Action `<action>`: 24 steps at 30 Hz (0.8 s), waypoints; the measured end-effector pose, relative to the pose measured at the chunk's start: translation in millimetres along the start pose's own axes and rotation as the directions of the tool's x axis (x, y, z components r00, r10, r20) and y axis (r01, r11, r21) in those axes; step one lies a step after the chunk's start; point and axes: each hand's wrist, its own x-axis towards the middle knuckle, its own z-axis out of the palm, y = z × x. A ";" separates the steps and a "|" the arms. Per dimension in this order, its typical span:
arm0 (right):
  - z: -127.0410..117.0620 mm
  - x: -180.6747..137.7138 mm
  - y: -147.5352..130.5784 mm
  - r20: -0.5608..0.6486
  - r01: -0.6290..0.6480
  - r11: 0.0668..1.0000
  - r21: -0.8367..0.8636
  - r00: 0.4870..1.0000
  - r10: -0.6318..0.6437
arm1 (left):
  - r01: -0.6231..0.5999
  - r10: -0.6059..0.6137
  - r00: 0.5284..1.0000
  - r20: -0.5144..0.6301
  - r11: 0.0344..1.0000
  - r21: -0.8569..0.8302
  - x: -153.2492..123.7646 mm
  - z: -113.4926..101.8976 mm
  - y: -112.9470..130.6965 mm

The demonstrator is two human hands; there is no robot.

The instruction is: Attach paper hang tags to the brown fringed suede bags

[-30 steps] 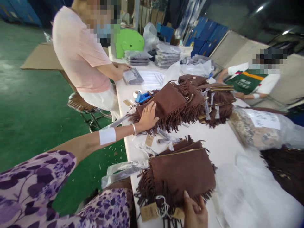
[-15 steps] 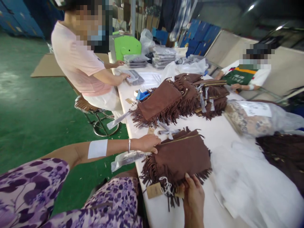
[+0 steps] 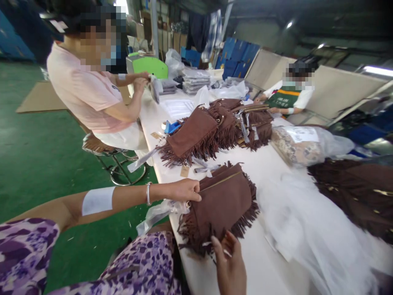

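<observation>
So, bag (image 3: 224, 200): flat at the table's (image 3: 264, 164) near edge, between both hands.
Feel: looks soft, floppy and light; the fringe could snag, so I'd grab the zip edge.
Left hand (image 3: 184, 190): pinching the zip's left end.
Right hand (image 3: 229, 262): pinching white string by the near fringe.
Axis: left-right, zip edge far, fringe near.

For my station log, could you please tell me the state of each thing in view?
fringed brown bag, flat on the table, zip looks shut.
left hand, pinching the bag's zip end.
right hand, pinching a white string at the fringe.
clear plastic bag, crumpled, hanging over the table edge.
pile of fringed bags, stacked, overlapping.
</observation>
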 end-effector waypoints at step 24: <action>-112.2 -74.9 114.7 -0.424 0.042 0.761 -0.648 0.810 -0.406 | 0.068 -0.115 0.974 -0.193 0.970 -0.231 -5.3 73.6 -55.4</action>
